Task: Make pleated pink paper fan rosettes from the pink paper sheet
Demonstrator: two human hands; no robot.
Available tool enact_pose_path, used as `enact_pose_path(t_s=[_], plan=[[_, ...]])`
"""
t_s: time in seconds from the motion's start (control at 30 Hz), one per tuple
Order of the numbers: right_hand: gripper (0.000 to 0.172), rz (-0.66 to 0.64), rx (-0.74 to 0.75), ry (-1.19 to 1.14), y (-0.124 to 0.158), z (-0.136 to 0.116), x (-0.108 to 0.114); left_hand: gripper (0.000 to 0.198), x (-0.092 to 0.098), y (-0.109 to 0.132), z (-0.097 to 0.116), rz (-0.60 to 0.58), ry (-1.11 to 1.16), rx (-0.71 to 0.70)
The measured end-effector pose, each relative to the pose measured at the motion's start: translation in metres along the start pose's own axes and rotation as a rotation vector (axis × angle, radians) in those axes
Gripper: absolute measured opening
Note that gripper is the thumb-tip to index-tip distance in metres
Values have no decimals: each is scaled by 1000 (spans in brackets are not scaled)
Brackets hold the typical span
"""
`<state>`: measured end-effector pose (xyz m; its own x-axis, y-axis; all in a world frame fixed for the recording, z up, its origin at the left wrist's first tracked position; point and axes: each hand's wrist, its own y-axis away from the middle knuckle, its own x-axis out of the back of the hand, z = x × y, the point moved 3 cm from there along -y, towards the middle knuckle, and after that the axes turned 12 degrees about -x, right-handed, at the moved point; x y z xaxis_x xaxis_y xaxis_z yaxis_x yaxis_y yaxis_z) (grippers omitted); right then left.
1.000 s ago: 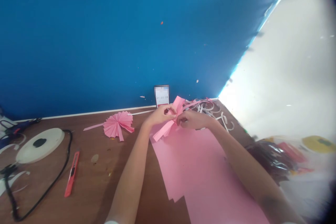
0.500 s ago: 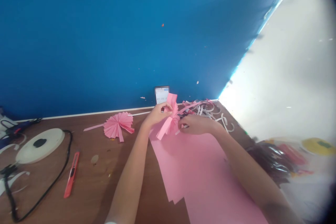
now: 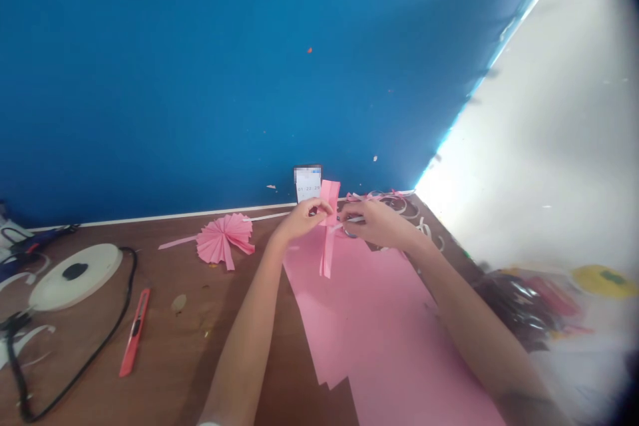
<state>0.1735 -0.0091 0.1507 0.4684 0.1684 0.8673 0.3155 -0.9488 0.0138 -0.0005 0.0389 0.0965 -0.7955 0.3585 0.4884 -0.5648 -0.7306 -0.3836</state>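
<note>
Head view: I see the left hand [image 3: 305,216] with its grip pinched on folded pink paper [image 3: 327,249], held over a pink sheet [image 3: 364,319] towards the worktop's [image 3: 174,366] far side, seemingly steadying it for the right hand [image 3: 382,223], whose fingers clasp a pale strip [image 3: 336,227].

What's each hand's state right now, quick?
Left hand: closed, pinching the folded pink paper.
Right hand: fingers closed, seemingly on a thin whitish strip.
</note>
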Motion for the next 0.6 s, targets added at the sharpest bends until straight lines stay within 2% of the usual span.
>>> enact_pose_path(t_s=[0.07, 0.2, 0.27, 0.47, 0.6], plan=[[14, 5, 5, -31, -4, 4, 0, 19, -2, -1, 0, -3, 6, -8], [20, -131, -17, -142, -12, 14, -8, 16, -3, -3, -4, 39, 24, -30], [21, -156, -43, -181, -15, 18, -13, 17, -3, -3, -6, 65, 41, -40], [23, -191, -67, -220, -21, 20, -25, 47, -4, 1, -6, 42, 91, 32], [20, -100, -104, -175, -24, 25, -23, 60, -5, 2, -8, 45, 111, 77]])
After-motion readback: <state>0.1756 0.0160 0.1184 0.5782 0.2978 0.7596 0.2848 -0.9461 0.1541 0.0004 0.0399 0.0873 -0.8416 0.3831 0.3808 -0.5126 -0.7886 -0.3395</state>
